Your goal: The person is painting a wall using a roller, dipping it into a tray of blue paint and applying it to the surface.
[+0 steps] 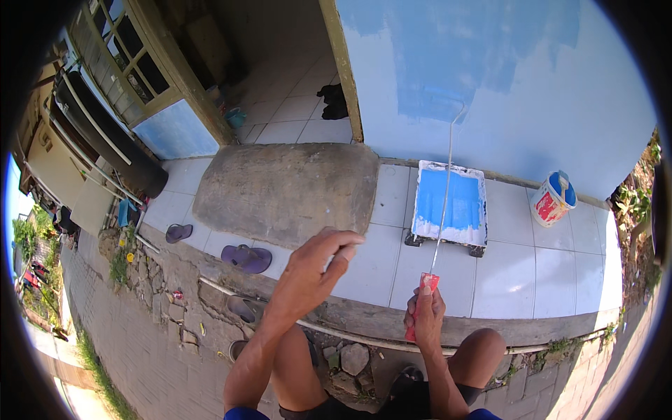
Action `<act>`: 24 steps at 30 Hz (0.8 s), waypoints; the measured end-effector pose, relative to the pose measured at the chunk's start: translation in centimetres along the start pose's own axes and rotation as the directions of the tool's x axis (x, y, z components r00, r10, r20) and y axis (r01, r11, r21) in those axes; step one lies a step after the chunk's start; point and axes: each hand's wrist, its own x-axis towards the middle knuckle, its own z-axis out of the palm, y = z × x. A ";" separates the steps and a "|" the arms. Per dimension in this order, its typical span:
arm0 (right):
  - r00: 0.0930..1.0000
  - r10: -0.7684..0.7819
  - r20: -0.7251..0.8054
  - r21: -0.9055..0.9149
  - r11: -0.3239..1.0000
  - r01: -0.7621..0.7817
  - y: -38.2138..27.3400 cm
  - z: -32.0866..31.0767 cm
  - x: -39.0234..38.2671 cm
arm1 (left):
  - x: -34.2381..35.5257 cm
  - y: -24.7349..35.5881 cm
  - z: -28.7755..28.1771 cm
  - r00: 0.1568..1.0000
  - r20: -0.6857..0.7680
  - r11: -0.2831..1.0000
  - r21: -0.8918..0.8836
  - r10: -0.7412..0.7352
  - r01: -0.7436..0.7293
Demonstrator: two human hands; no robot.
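Note:
My right hand [427, 311] grips the red handle [429, 281] of a paint roller, whose thin metal rod [451, 143] rises over the tray to the wall. The roller head is hard to tell from the blue paint there. My left hand [315, 269] is raised left of it, fingers loosely bent, holding nothing. Below the rod lies a paint tray [417, 233] with bright blue paint. To its right stands a white-and-red bucket [548, 208] with blue paint and a tool handle. The wall [532, 84] shows light and darker blue patches.
An open doorway [287, 77] has a concrete step [280, 182] before it. Purple sandals [246, 259] lie on the tiled ledge [504, 280], above a cracked edge with a pipe and paving [126, 315]. A dark cylinder [112, 133] and pipes stand at the left.

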 end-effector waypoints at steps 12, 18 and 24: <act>0.960 -0.269 0.080 -0.104 0.955 0.277 8.8 9.9 9.1 | -4.9 -4.3 9.0 0.391 0.633 0.664 -0.271 0.668 -0.696; 0.918 -0.395 0.036 -0.144 0.907 0.396 7.3 16.0 15.1 | -6.1 -6.2 7.5 0.482 0.344 0.586 -0.347 0.806 -0.732; 0.916 -0.401 -0.002 -0.113 0.910 0.398 7.4 20.8 17.9 | -7.5 -9.0 2.7 0.578 0.358 0.659 -0.165 0.734 -0.734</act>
